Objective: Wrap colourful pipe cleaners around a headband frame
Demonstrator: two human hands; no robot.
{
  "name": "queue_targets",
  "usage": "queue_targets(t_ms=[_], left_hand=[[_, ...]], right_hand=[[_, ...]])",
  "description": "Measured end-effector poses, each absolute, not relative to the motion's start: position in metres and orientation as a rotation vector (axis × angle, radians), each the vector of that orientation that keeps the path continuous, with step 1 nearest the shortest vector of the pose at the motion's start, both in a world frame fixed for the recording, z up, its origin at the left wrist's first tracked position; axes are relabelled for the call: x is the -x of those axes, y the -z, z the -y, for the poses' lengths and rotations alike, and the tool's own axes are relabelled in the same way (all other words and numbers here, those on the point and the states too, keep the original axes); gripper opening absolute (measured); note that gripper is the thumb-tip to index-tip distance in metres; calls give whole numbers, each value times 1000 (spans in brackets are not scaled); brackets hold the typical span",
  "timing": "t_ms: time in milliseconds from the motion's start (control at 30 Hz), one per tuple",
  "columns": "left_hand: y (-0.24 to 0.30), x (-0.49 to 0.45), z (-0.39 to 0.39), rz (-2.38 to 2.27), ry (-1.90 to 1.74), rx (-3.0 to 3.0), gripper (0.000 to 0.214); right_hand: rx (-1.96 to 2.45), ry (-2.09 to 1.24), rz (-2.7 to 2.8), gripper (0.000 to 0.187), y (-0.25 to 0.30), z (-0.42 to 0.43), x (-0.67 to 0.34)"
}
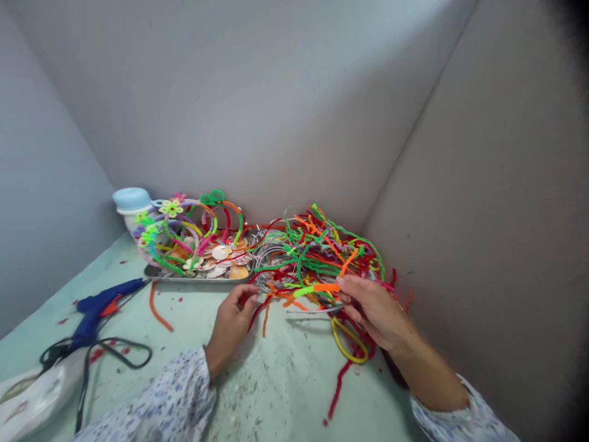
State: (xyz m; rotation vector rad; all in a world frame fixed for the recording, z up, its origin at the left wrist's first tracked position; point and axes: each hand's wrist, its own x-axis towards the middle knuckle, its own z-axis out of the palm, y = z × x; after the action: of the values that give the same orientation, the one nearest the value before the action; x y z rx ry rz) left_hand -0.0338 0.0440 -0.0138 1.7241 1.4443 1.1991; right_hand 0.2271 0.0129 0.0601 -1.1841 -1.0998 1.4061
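My right hand (375,307) pinches a band wrapped in fuzzy pipe cleaner, orange (326,287) next to the fingers and lime green (302,291) further left. Just beneath the band, a thin grey metal piece (315,311) reaches left from the same hand; whether the fingers grip it is unclear. A yellow loop handle (350,341) shows below my fingers. Loosely curled, my left hand (234,316) hovers by the near edge of the pipe cleaner pile, a gap between thumb and forefinger. Beside its fingertips runs a dark red pipe cleaner (259,314).
Tangled pipe cleaners (322,252) and coiled wire hoops (271,258) lie ahead. A metal tray (197,280) holds shells and finished flowered headbands (202,215). Behind it stands a blue-lidded jar (132,199). A blue glue gun (94,313) with a dark cord lies left. Grey walls enclose the table.
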Motion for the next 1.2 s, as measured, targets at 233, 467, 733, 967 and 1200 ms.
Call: queue_targets(t_ms=[233,467,733,967,1200], left_hand=[[-3,30,-22,-1407,-1364,-2127,23],[-17,16,15,-1031,-1241,-2337,33],[-14,13,13,-890,-1194,-2376,10],[-4,12,13,-956,-1156,-2351,6],[1,11,8,-987,-1118,-2369,5]], right_hand=[[1278,-1378,1233,37,-59,-10,-218],[1236,-1071,1546,33,-47,10,-185],[981,-633,1842,22,-17,17,-170],[979,-708,1802,20,-1,15,-170],[1019,-777,1806,16,9,14,-169]])
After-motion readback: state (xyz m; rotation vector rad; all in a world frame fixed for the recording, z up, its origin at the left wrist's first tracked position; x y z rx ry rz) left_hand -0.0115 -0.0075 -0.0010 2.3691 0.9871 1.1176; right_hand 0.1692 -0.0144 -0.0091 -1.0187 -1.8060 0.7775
